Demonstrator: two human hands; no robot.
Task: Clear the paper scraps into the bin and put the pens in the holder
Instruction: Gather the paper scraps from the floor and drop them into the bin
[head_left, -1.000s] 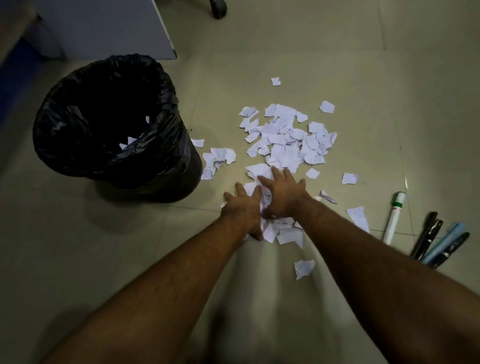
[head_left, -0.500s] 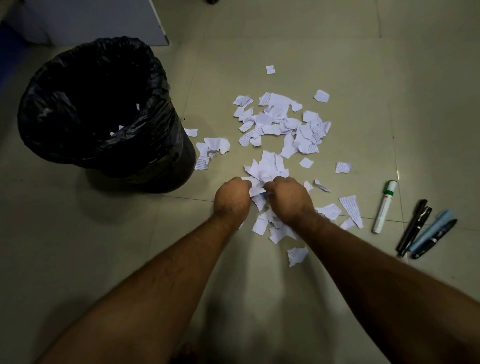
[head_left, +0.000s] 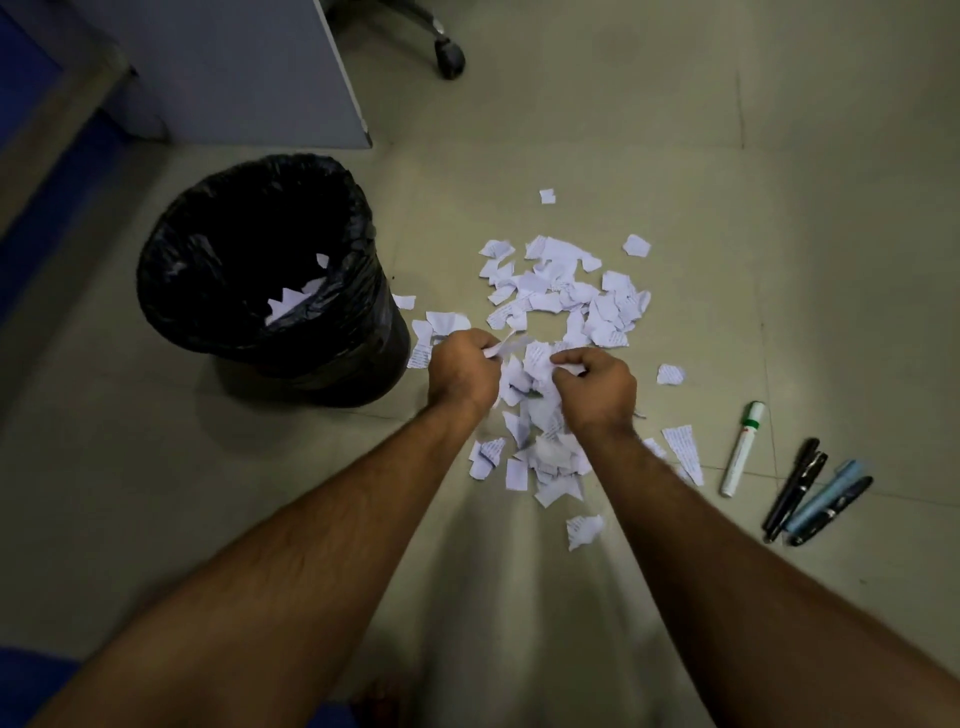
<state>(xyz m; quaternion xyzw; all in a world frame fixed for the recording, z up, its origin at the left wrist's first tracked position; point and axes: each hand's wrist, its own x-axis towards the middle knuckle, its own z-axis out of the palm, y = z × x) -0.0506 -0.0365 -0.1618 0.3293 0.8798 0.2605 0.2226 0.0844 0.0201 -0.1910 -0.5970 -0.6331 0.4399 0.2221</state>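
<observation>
Paper scraps (head_left: 566, 306) lie scattered on the floor (head_left: 779, 156) just right of the black-lined bin (head_left: 260, 270), with a few pieces already inside it. The left hand (head_left: 460, 371) is curled shut on a small bunch of scraps, and the right hand (head_left: 597, 387) is likewise closed around a bunch, both held just above the near part of the pile. This looks like the gathering step, with most of the paper not yet cleared. Next, I'd say, both fists must swing left over the bin's mouth and let go without shedding loose bits. The pens (head_left: 810, 493) lie untouched at the right, well apart from the bin, beside a white marker (head_left: 743, 447); their long axes run from near-left to far-right, roughly parallel. No holder is in sight.
</observation>
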